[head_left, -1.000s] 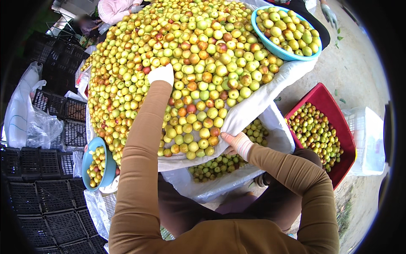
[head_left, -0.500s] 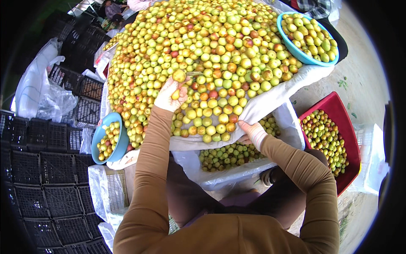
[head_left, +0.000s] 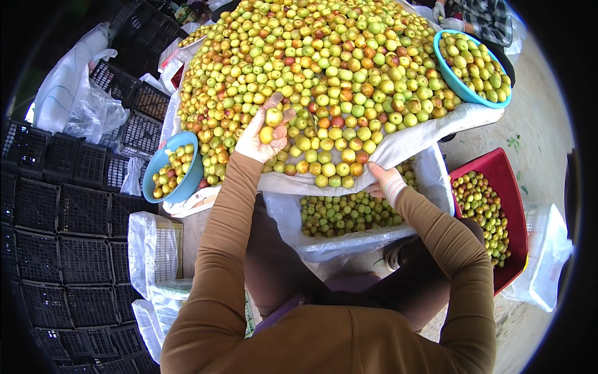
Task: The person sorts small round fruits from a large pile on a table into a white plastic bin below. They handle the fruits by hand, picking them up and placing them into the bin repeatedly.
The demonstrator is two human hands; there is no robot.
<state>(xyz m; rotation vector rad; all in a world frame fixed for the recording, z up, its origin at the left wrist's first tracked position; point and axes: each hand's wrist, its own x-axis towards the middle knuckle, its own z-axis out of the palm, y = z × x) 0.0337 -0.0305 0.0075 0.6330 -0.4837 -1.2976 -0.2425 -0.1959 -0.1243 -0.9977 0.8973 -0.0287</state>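
Note:
A broad heap of yellow-green, red-blushed jujubes (head_left: 324, 68) lies on a white cloth (head_left: 423, 128). Over the heap's near part, my left hand (head_left: 265, 134) has its palm up and fingers curled round jujubes; two show, one by the fingertips and one lower in the palm. My right hand (head_left: 387, 181) pinches the near edge of the cloth, thumb on top, its other fingers partly hidden. Just below that edge stands a crate lined with clear plastic (head_left: 349, 246), holding more greenish jujubes (head_left: 349, 215).
Blue basins of jujubes sit at the heap's left (head_left: 193, 165) and right (head_left: 445, 62). A red bin (head_left: 517, 234) of jujubes stands right of my knee. Black crates (head_left: 37, 255) fill the left side. Another person's gloved hand (head_left: 453, 23) shows at the far right.
My left hand has turned its palm upward and opened its fingers somewhat around the jujubes. My right hand keeps its hold on the cloth edge. The whole view has shifted slightly.

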